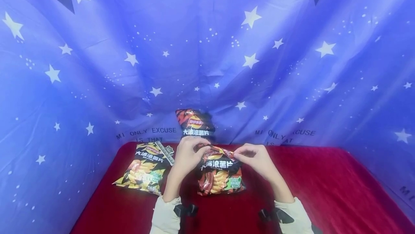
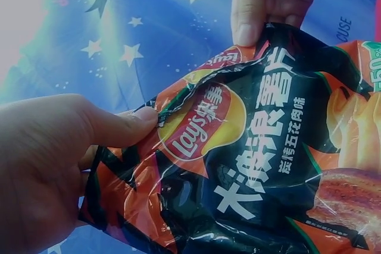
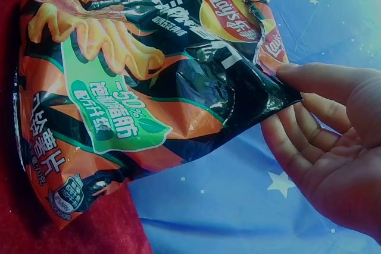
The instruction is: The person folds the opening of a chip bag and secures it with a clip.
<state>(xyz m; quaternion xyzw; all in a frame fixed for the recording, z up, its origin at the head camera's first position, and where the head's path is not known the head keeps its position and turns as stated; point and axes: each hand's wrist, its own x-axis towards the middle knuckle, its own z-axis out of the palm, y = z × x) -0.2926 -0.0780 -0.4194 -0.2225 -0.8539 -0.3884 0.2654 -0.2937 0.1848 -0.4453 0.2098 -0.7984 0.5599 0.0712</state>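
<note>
An orange-and-black Lay's potato chip bag (image 1: 218, 180) stands between my two hands at the front middle of the table. Its top edge is folded over, the flap lying against the printed logo. At the bag's upper left corner my left hand (image 1: 188, 154) pinches the fold between thumb and fingers; the thumb (image 2: 144, 117) presses on the front. My right hand (image 1: 256, 158) pinches the other end of the fold, with thumb on the front and fingers behind, as the right wrist view shows. The lower part of the bag sits over the red cloth.
A yellow-and-black chip bag (image 1: 142, 172) lies left of my left arm, a pale strip with ruler-like markings (image 1: 164, 153) on its upper right. Behind my hands, another orange-and-black bag (image 1: 194, 122) leans at the star-printed blue curtain (image 1: 201, 46). Red cloth (image 1: 324, 180) covers the table.
</note>
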